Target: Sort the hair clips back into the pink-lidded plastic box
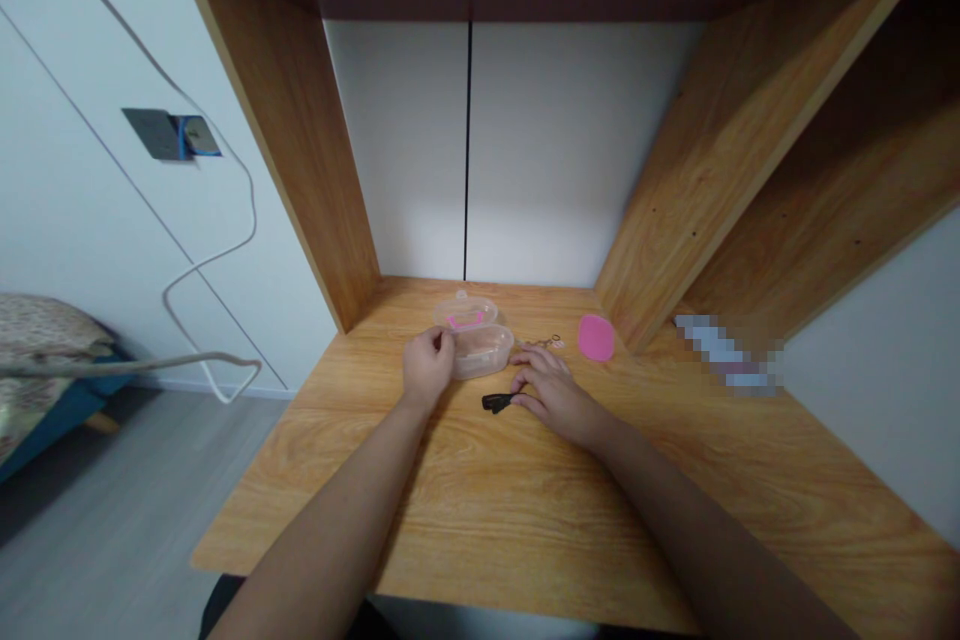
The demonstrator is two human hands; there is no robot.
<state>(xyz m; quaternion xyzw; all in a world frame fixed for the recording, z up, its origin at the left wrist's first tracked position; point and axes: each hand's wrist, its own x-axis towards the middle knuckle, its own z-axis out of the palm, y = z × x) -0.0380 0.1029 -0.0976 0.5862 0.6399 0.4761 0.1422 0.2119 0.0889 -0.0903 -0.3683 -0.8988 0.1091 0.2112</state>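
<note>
A small clear plastic box (pixel 480 340) with a pink latch (pixel 465 322) stands on the wooden desk (pixel 465 520), near the back. My left hand (pixel 427 367) is curled against the box's left side and grips its edge. My right hand (pixel 551 388) lies on the desk to the right of the box, fingers bent, with its fingertips on a small black object (pixel 496 403). Small metal rings or clips (pixel 551 342) lie just behind the right hand. A round pink item (pixel 596 337) sits further right.
Wooden shelf walls (pixel 300 140) rise on both sides of the desk, with a shelf board overhead. A wall socket (pixel 172 133) with a hanging white cable (pixel 217 250) is at the left, and a bed corner (pixel 45 360) lies beyond.
</note>
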